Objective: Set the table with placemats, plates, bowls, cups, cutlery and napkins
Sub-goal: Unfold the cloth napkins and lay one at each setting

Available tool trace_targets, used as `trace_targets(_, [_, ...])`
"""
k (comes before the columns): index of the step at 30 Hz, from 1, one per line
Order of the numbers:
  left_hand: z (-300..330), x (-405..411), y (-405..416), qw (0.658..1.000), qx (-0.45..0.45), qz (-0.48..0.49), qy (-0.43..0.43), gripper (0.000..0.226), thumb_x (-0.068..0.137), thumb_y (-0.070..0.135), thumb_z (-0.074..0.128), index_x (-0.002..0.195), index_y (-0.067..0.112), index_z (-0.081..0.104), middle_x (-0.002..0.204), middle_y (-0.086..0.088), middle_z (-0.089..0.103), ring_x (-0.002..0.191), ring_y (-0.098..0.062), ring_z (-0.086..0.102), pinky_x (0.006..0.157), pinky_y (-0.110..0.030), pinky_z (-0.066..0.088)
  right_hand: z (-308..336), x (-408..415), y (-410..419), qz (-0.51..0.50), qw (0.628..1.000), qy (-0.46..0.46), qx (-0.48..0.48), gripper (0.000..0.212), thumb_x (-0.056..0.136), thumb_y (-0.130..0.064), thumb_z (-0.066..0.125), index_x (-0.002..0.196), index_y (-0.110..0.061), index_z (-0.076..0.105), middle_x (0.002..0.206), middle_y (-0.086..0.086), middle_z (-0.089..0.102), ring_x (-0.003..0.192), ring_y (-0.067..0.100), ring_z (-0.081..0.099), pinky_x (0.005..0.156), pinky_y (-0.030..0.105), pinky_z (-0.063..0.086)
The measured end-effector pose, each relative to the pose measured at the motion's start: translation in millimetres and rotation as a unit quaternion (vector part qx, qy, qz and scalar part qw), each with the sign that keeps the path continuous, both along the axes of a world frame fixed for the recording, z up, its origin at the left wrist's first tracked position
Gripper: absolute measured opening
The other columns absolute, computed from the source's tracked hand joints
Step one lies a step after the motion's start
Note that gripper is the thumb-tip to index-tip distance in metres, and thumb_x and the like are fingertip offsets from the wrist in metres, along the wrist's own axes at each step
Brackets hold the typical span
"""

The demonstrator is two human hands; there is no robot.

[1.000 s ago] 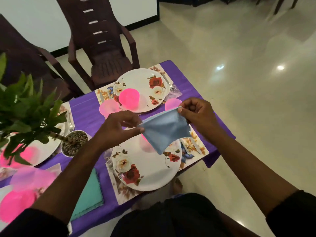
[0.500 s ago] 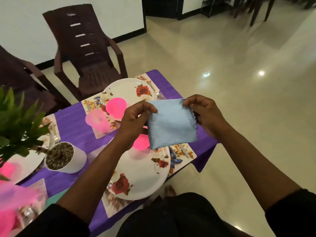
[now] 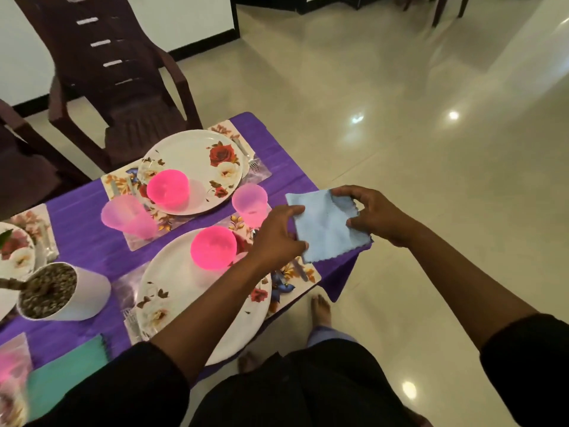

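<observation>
Two hands hold one thing here: you have the light blue napkin [image 3: 326, 226] pinched between them, your left hand [image 3: 277, 234] gripping its near-left edge with curled fingers and thumb, your right hand [image 3: 372, 215] pinching its far-right edge. The napkin is folded to a rough square, so it has no real long axis; it is spread nearly flat, tilted a little, with one corner pointing away from you and its scalloped edge toward you. It hangs in the air over the right-hand corner of the purple tablecloth [image 3: 83, 238], just right of the near plate [image 3: 184, 303] and above the bare end of that plate's floral placemat [image 3: 300, 274]; whether it touches anything below, you cannot tell from here. Taking the near plate as your mark: a pink bowl [image 3: 213, 248] sits on its far rim, a pink cup [image 3: 250, 203] stands just beyond it, and cutlery shows on the placemat to its right, partly under the napkin. Beyond the near plate the far plate [image 3: 197, 161] has its own placemat, pink bowl, a second pink cup [image 3: 129, 217] and a fork beside it. Left of the near plate stands a white plant pot [image 3: 61, 292], and nearer you a teal napkin [image 3: 66, 374] lies on the cloth. By the look of it most of the setting is done; napkins seem to be what is left, this one probably for the near place.
</observation>
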State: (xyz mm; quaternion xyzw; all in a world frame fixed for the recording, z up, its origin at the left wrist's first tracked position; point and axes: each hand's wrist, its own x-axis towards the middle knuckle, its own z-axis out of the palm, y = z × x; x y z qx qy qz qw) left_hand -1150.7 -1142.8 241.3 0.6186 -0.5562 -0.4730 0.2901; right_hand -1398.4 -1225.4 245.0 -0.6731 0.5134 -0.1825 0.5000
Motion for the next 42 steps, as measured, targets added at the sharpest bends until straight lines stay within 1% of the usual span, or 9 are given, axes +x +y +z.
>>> trace_targets(3, [-25.4,-21.8,-22.2,0.996,0.005,-0.030,-0.090,0.080,0.076,0.001,0.079,0.149,0.020,0.049,0.150,-0.002,0.043,0.122,-0.028,0.058,0.088,-0.027,0.050,-21.1,-11.5,-12.4,-0.002,1.000,0.003,-0.002,0.062,0.075,0.005,0.068,0.130,-0.024,0.065,0.136,-0.005,0.061,0.125,0.013,0.057,0.098,0.032,0.052])
trace_targets(7, [-39.9,-39.4,-70.4,0.983,0.031,-0.058,-0.173,0.081,0.067,0.017,0.065,0.147,0.015,0.053,0.149,-0.009,0.048,0.135,-0.026,0.049,0.106,-0.036,0.045,-51.7,-25.3,-32.6,-0.050,0.994,-0.014,0.092,0.047,0.078,0.014,0.069,0.115,-0.016,0.072,0.122,0.001,0.062,0.104,0.022,0.069,0.080,0.041,0.062])
trace_targets(10, [-58.7,-39.9,-105.2,0.974,0.029,-0.074,-0.214,0.066,0.066,0.014,0.063,0.131,0.019,0.069,0.131,-0.006,0.063,0.123,-0.027,0.058,0.099,-0.041,0.050,-74.2,-32.0,-37.4,-0.073,0.974,-0.055,0.207,0.037,0.082,0.015,0.070,0.111,-0.008,0.071,0.110,0.013,0.061,0.076,0.026,0.072,0.065,0.043,0.063])
trace_targets(14, [-77.8,-32.7,-129.9,0.960,0.044,-0.095,-0.259,0.057,0.072,-0.008,0.068,0.121,0.019,0.076,0.130,-0.005,0.067,0.122,-0.028,0.059,0.099,-0.038,0.049,-95.4,-35.3,-41.3,-0.078,0.959,-0.073,0.262,0.035,0.085,0.017,0.067,0.114,-0.002,0.069,0.106,0.022,0.067,0.078,0.033,0.075,0.074,0.041,0.065])
trace_targets(24, [-89.8,-28.0,-143.2,0.949,0.054,-0.097,-0.296,0.049,0.080,-0.002,0.070,0.118,0.027,0.076,0.127,0.002,0.068,0.115,-0.021,0.058,0.094,-0.034,0.051,-109.1,-37.9,-49.2,-0.025,0.940,-0.066,0.334,0.029,0.091,0.003,0.072,0.119,-0.006,0.069,0.112,0.024,0.070,0.089,0.034,0.077,0.071,0.031,0.063])
trace_targets(35, [-90.5,-23.7,-141.4,0.943,0.044,-0.090,-0.317,0.043,0.080,-0.001,0.073,0.113,0.026,0.077,0.116,0.001,0.066,0.107,-0.022,0.059,0.089,-0.036,0.054,-99.6,-36.7,-60.8,0.058,0.909,-0.033,0.411,0.024,0.095,-0.011,0.072,0.118,-0.003,0.069,0.102,0.019,0.077,0.090,0.039,0.076,0.081,0.044,0.064])
trace_targets(38, [-93.8,-25.9,-135.0,0.937,0.025,-0.074,-0.340,0.043,0.077,0.002,0.077,0.114,0.024,0.076,0.118,0.000,0.066,0.111,-0.024,0.059,0.090,-0.039,0.056,-92.5,-33.3,-68.9,0.112,0.934,0.054,0.335,0.020,0.096,-0.022,0.072,0.108,-0.006,0.070,0.085,0.016,0.077,0.068,0.032,0.075,0.062,0.035,0.062])
trace_targets(40, [-94.2,-31.2,-126.9,0.929,0.000,-0.052,-0.366,0.044,0.077,0.008,0.081,0.118,0.022,0.074,0.126,-0.002,0.064,0.117,-0.026,0.056,0.092,-0.042,0.056,-94.8,-29.7,-73.4,0.129,0.968,0.146,0.158,0.019,0.095,-0.031,0.073,0.099,-0.012,0.072,0.080,0.001,0.075,0.064,0.021,0.071,0.057,0.027,0.056])
trace_targets(42, [-93.3,-39.2,-115.2,0.917,-0.032,-0.044,-0.394,0.049,0.078,0.018,0.082,0.126,0.018,0.071,0.131,-0.005,0.062,0.118,-0.029,0.055,0.093,-0.043,0.055,-100.4,-25.4,-78.4,0.135,0.973,0.187,-0.029,0.016,0.093,-0.034,0.072,0.100,-0.019,0.073,0.085,-0.007,0.069,0.074,0.012,0.066,0.067,0.026,0.051])
